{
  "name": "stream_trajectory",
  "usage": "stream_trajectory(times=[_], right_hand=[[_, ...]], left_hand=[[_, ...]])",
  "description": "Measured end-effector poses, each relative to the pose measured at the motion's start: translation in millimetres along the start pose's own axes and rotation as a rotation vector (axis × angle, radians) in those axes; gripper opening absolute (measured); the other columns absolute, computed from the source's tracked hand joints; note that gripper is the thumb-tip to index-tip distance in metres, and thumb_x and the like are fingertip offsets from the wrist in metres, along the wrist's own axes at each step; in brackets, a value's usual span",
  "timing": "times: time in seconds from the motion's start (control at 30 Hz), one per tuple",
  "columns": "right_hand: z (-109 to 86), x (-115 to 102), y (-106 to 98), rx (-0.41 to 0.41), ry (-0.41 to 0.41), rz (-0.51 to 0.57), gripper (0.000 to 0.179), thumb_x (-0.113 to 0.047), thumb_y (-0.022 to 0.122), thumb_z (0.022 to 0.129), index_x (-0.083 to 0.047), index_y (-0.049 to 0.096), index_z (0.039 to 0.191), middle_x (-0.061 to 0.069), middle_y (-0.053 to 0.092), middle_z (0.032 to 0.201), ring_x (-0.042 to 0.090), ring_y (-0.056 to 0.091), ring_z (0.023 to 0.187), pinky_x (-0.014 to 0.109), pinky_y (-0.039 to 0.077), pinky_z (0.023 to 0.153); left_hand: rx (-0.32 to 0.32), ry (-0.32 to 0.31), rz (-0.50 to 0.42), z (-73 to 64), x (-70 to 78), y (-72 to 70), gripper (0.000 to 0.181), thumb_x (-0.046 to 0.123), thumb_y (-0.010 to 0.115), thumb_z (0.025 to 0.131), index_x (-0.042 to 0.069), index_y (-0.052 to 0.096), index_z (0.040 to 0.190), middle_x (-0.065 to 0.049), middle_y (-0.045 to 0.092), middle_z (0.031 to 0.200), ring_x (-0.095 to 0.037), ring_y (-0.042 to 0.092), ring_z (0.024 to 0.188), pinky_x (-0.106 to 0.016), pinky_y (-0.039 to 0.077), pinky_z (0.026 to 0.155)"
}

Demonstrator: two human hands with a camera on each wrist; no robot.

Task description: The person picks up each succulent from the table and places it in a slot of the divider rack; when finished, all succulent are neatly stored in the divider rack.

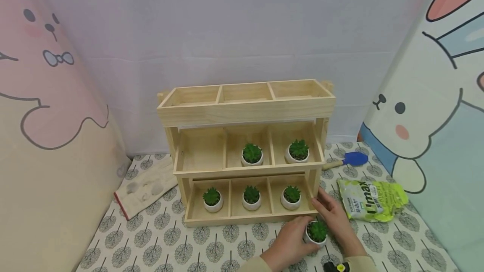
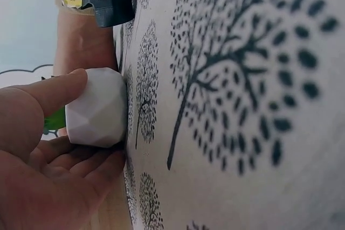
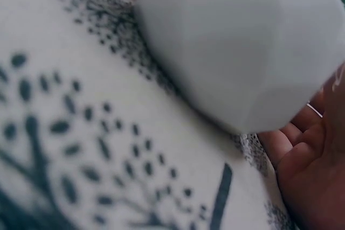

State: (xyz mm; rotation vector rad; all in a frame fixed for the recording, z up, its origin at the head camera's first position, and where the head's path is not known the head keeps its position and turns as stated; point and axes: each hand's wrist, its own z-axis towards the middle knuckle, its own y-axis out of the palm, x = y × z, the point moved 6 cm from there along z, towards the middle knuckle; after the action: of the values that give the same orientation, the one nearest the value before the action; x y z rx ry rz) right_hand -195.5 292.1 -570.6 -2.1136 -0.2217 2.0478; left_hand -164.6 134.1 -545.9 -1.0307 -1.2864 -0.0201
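Observation:
A small potted succulent (image 1: pixel 316 231), green in a white faceted pot (image 2: pixel 99 109), stands on the patterned cloth just in front of the wooden shelf's right end. My left hand (image 1: pixel 289 240) holds this pot from the left, thumb on the near side and fingers around the far side. To the right of it, my right hand (image 1: pixel 334 217) reaches past with its fingertips right at the front right corner of the shelf's bottom tier (image 1: pixel 261 218). The right wrist view shows the white pot (image 3: pixel 237 52) close up, with part of a hand (image 3: pixel 307 171) below it.
Three potted succulents (image 1: pixel 251 197) sit in the bottom tier's compartments. Two more (image 1: pixel 252 154) occupy the middle and right compartments of the middle tier (image 1: pixel 200 150). A green bag (image 1: pixel 372 200) and a blue shovel (image 1: pixel 355 158) lie at right, a pale fabric piece (image 1: pixel 145 186) at left.

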Motion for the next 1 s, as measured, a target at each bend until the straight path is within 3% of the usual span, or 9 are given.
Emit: stream_trajectory(times=[0.23, 0.57, 0.8, 1.0], right_hand=[[-0.3, -0.2, -0.4, 0.004, 0.010, 0.005, 0.067, -0.031, 0.059, 0.109, -0.011, 0.029, 0.165, 0.018, 0.031, 0.166, 0.037, 0.036, 0.148, 0.017, 0.043, 0.103], [0.2, 1.3, -2.3, 0.023, 0.020, -0.027, 0.068, -0.033, 0.060, 0.108, -0.010, 0.030, 0.165, 0.017, 0.032, 0.166, 0.036, 0.036, 0.148, 0.020, 0.040, 0.107], [0.4, -1.9, -1.9, 0.011, -0.039, -0.018, 0.065, -0.027, 0.059, 0.109, -0.006, 0.030, 0.164, 0.022, 0.031, 0.165, 0.038, 0.035, 0.148, 0.011, 0.039, 0.100], [0.8, -1.3, -1.0, 0.003, -0.038, -0.006, 0.065, -0.026, 0.058, 0.109, -0.006, 0.029, 0.164, 0.022, 0.030, 0.165, 0.038, 0.034, 0.148, 0.011, 0.040, 0.100]], left_hand=[[0.018, 0.042, -0.018, -3.4, 0.3, -1.6, 0.062, 0.031, 0.086, 0.089, 0.015, 0.060, 0.143, 0.009, 0.062, 0.135, -0.005, 0.059, 0.118, -0.025, 0.053, 0.094], [0.007, 0.024, -0.009, -8.5, -1.7, -1.5, 0.065, 0.028, 0.087, 0.089, 0.016, 0.059, 0.146, 0.010, 0.061, 0.138, -0.007, 0.058, 0.122, -0.028, 0.054, 0.095], [0.057, 0.051, -0.023, -20.8, -1.9, -12.4, 0.069, 0.027, 0.088, 0.087, 0.015, 0.059, 0.148, 0.009, 0.061, 0.141, -0.008, 0.058, 0.124, -0.028, 0.053, 0.098], [0.093, 0.050, -0.076, -33.7, -7.4, -25.7, 0.068, 0.025, 0.089, 0.085, 0.015, 0.061, 0.146, 0.009, 0.063, 0.139, -0.008, 0.060, 0.121, -0.027, 0.053, 0.095]])
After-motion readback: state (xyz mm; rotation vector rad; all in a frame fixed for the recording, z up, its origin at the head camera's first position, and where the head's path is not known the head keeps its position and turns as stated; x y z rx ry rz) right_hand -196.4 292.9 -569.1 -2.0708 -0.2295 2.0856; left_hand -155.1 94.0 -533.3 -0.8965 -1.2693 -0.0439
